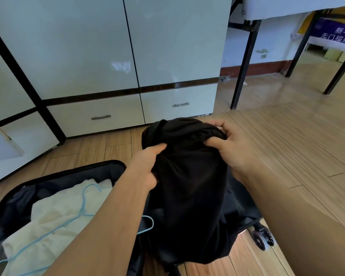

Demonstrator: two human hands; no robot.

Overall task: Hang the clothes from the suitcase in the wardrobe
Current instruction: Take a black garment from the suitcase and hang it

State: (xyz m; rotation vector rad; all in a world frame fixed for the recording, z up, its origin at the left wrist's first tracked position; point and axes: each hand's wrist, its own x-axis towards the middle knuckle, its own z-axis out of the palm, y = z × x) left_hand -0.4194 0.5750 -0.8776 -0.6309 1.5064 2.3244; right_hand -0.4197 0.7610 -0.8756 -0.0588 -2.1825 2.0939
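While both hands are raised above the open suitcase [18, 196], a black garment [189, 186] is held between them, bunched at the top and hanging down in front of the case. The left hand [145, 166] grips the garment at its left edge; the thumb lies across the fabric and the fingers [153, 179] curl under a fold. The right hand [233, 150] grips the bunched upper right part; its fingers [213, 141] are bent and pressed into the cloth, with further fingertips showing behind the top of the bundle. Both hands are closed on the fabric.

The suitcase lies open on the wooden floor [287, 146], lower left. Inside it rests a cream garment [54, 216], folded loosely. A light blue hanger [82, 212] lies on top of the cream garment, its hook toward the far rim. Part of a second light blue hanger [148, 224] shows just beside the left forearm, partly hidden by it. One suitcase wheel [262, 239] is visible at the lower right of the black garment.

The wardrobe [108, 46] stands behind the case, white doors shut, with two drawers [100, 114] below, each with a metal handle. A black-legged worktop [287, 5] stands at upper right.
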